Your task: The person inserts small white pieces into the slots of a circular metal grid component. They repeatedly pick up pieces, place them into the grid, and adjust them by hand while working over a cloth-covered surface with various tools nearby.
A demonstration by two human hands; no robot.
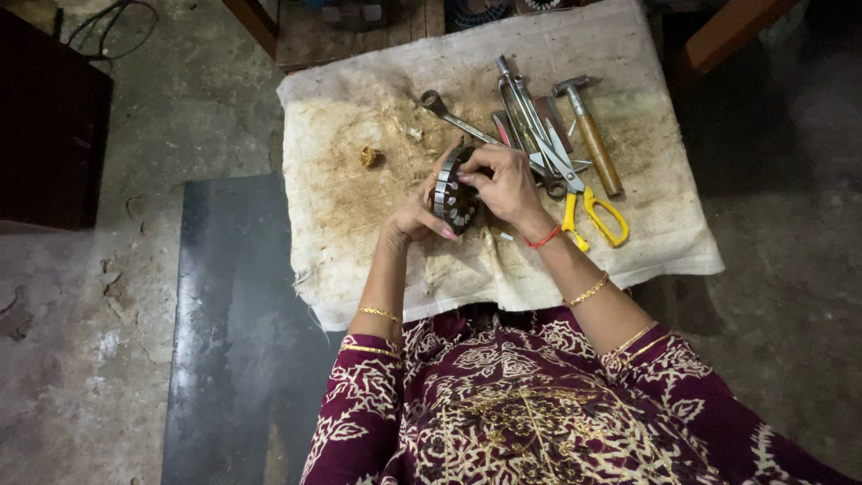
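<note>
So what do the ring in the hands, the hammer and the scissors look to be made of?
The ring, held by the left hand and right hand, looks like dark metal, with pale slotted teeth. The hammer seems to have a grey steel head on a brown wooden handle. The scissors show shiny metal blades and glossy yellow handles, probably plastic.

A dark, round metal ring with pale slotted teeth around its rim (453,199) stands on edge between the two hands. The left hand (420,216) cups it from below, and the right hand (505,184) pinches its upper edge.
</note>
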